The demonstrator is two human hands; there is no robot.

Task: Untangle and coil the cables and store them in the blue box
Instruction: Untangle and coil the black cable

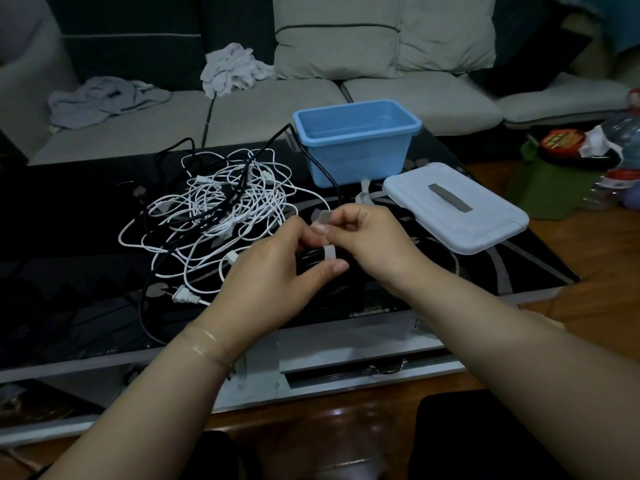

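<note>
Hands meet low over the near edge of the table (519,268). The left hand (277,271) curls round a black coil (308,259), thumb pressed beside the white strap (327,252) that bands it. The right hand (374,244) pinches the strap's free end, fingers bent, wrist cocked inward. To do this well, I judge, the left should keep the loops squeezed flat while the right pulls the strap snug and presses it closed (slack would let the coil spring apart). Beyond lies the tangle (221,216) of white and black cables, unsorted. Farther right sits the lid (457,209), and behind it the box (356,147), open with no cable inside.
</note>
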